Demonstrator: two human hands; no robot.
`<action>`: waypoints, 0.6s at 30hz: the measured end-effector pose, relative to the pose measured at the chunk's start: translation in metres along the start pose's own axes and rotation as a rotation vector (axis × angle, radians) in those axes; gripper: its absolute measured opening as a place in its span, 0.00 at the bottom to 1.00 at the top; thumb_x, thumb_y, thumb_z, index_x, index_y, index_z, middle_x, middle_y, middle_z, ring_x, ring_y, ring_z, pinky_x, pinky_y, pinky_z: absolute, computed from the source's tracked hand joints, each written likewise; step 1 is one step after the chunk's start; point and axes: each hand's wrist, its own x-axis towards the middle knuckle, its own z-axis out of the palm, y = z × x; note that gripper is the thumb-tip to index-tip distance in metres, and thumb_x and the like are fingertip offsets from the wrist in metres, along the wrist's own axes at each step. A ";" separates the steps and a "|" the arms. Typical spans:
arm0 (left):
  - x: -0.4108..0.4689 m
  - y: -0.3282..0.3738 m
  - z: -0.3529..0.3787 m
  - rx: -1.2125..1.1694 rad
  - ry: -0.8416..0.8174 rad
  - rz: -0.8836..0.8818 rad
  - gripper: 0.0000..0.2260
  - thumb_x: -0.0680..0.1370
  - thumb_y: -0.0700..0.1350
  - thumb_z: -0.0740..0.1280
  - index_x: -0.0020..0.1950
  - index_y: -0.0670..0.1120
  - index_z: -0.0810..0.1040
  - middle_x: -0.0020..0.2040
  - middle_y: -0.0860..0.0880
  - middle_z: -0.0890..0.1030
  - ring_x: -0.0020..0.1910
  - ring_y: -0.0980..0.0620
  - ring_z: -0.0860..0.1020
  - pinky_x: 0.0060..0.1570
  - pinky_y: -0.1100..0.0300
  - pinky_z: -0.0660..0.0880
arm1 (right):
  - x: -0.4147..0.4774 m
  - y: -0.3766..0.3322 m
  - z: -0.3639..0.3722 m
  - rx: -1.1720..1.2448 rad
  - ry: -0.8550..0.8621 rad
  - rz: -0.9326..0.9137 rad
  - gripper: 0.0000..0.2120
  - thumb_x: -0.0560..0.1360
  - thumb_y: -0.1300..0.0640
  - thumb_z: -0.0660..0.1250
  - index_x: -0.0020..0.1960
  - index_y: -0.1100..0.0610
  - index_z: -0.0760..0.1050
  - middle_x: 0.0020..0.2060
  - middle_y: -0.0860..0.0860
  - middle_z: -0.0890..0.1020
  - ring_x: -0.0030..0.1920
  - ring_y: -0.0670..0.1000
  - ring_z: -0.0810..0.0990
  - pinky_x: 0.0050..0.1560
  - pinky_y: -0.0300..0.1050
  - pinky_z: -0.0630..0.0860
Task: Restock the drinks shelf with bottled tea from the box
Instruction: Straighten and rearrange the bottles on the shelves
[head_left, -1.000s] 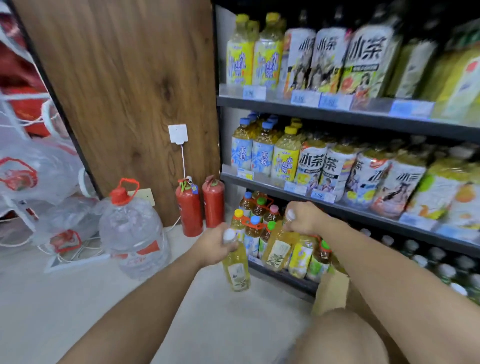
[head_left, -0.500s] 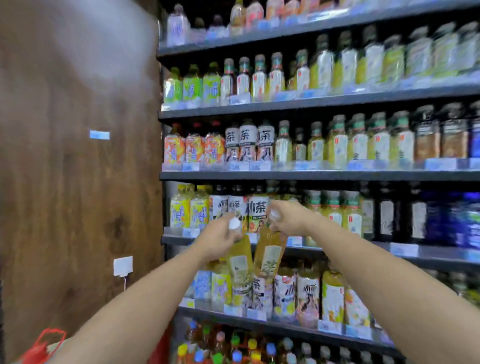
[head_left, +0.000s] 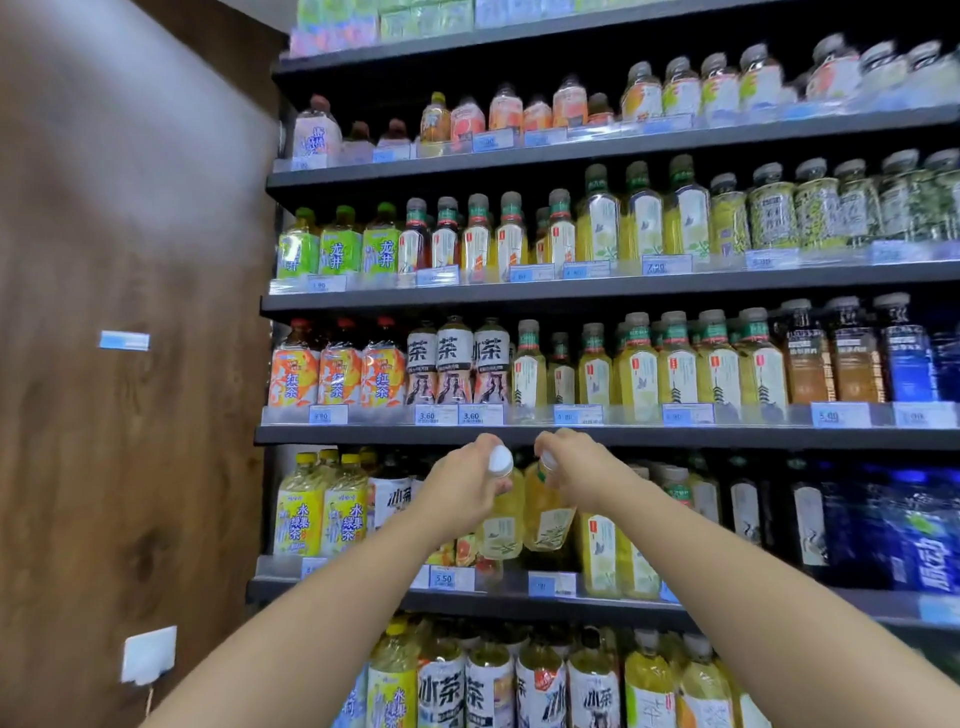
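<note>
- Currently the left hand (head_left: 465, 491) curls its fingers round the neck of one tea bottle, the left bottle (head_left: 501, 530), just under its white cap (head_left: 500, 460).
- The right hand (head_left: 579, 475) grips the neck of a second one, the right bottle (head_left: 550, 519), in the same way; its cap mostly hides behind the fingers.
- Both bottles hang from the hands with caps up and bases down. The left one is close to upright and the right one tilts slightly.
- They sit just beside each other; whether they touch is hard to tell.
- Both arms reach forward and up from the bottom of the view, and the hands are level and near each other, so neither is clearly nearer the shelves.
- The bottles hang in front of one bay of the drinks rack, below a dark shelf edge (head_left: 675, 437) and above a rail of price tags (head_left: 444, 578).
- Behind and to the right stands a row of yellow teas (head_left: 602, 556), likely the matching stock, though blur makes that uncertain.
- Judging from this, the slot lies straight ahead, so each bottle needs to go in base first while staying upright.
- More stocked shelves run above and below, and a wood panel (head_left: 130, 260) fills the left side.
- No box is in view.
</note>
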 end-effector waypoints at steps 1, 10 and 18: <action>0.005 -0.004 0.005 -0.013 0.014 -0.004 0.15 0.80 0.50 0.68 0.65 0.51 0.69 0.55 0.49 0.81 0.48 0.51 0.75 0.48 0.53 0.74 | 0.006 0.003 0.005 -0.011 0.000 0.009 0.17 0.77 0.62 0.66 0.64 0.51 0.70 0.59 0.53 0.72 0.53 0.57 0.76 0.51 0.48 0.74; 0.035 -0.026 0.039 -0.102 -0.087 -0.050 0.20 0.80 0.52 0.68 0.68 0.50 0.67 0.55 0.47 0.79 0.48 0.48 0.77 0.46 0.52 0.77 | 0.047 0.035 0.063 -0.029 -0.078 0.076 0.18 0.77 0.60 0.67 0.65 0.50 0.70 0.60 0.53 0.72 0.56 0.57 0.76 0.55 0.52 0.77; 0.049 -0.042 0.041 -0.212 -0.019 -0.088 0.18 0.80 0.51 0.69 0.67 0.50 0.70 0.54 0.48 0.79 0.46 0.53 0.77 0.38 0.64 0.70 | 0.085 0.041 0.094 0.050 -0.033 0.133 0.25 0.78 0.62 0.61 0.73 0.48 0.65 0.62 0.55 0.69 0.53 0.59 0.76 0.55 0.50 0.75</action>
